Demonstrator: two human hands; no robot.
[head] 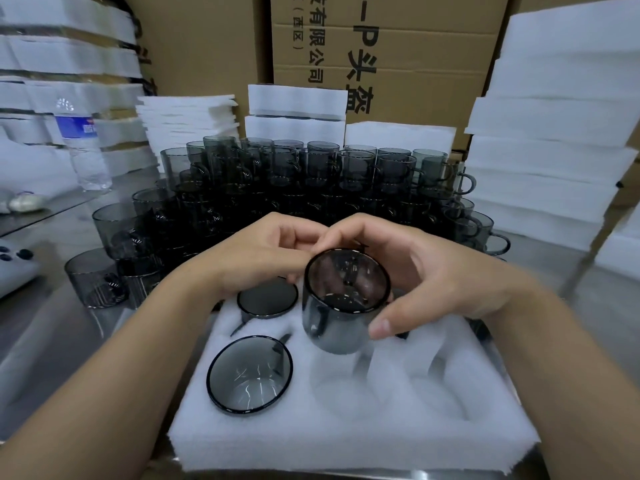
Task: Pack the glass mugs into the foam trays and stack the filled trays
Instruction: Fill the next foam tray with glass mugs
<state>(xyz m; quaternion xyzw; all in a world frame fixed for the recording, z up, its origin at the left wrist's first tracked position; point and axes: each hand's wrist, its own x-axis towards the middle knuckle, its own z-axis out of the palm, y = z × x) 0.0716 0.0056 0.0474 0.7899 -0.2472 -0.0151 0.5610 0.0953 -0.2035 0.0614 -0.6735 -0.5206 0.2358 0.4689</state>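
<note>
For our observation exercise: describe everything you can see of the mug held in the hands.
The mug is smoky grey, see-through glass, cylindrical, with a round, dark-edged rim. It is empty and tilted, with its mouth toward the camera. The right hand grips its side, thumb in front, and the left hand holds its far rim. It hangs above the white foam tray, over an empty pocket, and does not touch the foam.

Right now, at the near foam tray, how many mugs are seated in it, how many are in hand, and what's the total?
Mugs seated in the near foam tray: 2, the near mug and the far mug
Mugs in hand: 1, the held mug, in the left hand and the right hand
Total: 3
Loose mugs behind: too crowded to count.
</note>
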